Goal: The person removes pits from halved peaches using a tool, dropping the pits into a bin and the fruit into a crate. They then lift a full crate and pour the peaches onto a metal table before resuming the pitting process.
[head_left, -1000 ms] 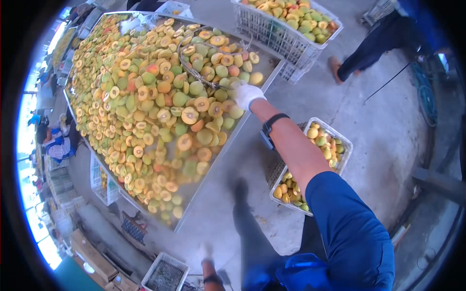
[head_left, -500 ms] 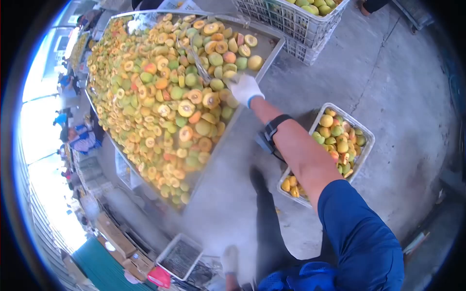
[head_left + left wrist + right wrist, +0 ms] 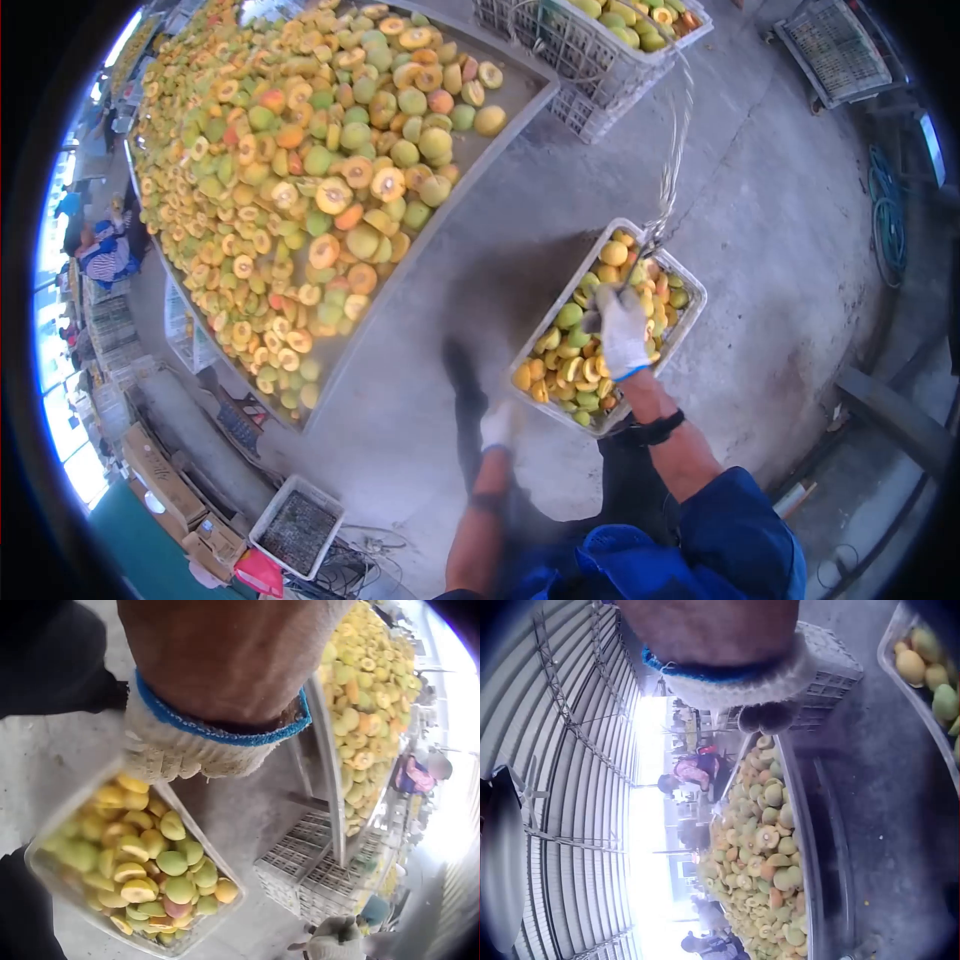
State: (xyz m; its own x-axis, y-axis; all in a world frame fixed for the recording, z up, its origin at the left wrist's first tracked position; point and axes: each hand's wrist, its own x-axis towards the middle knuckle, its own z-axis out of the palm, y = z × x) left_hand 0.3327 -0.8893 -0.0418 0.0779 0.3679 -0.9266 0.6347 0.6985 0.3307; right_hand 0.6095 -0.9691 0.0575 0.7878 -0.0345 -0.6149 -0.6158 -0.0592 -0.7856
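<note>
In the head view my right hand (image 3: pixel 622 325), in a white glove with grey fingertips, grips the end of a thin dark hook (image 3: pixel 632 268) over a crate (image 3: pixel 692 328) of whole and cut fruit (image 3: pixel 570 340). A pale twisted cord (image 3: pixel 672 165) runs up from the hook. The right wrist view shows curled grey fingertips (image 3: pixel 765 718) below the cuff. My gloved left hand (image 3: pixel 497 425), blurred, hangs left of the crate, touching nothing visible. In the left wrist view its cuff (image 3: pixel 202 750) is near the crate (image 3: pixel 221 919), its fingers hidden.
A large metal-edged table (image 3: pixel 400 250) heaped with fruit stands at the left. Stacked crates (image 3: pixel 590 95) of fruit are at the top. A tray (image 3: pixel 335 505) and cardboard boxes (image 3: pixel 160 480) lie at lower left; a rack (image 3: pixel 835 50) stands at upper right.
My right hand has moved from the table edge to above the floor crate, bringing the hook and cord with it. My left hand has risen closer to the crate.
</note>
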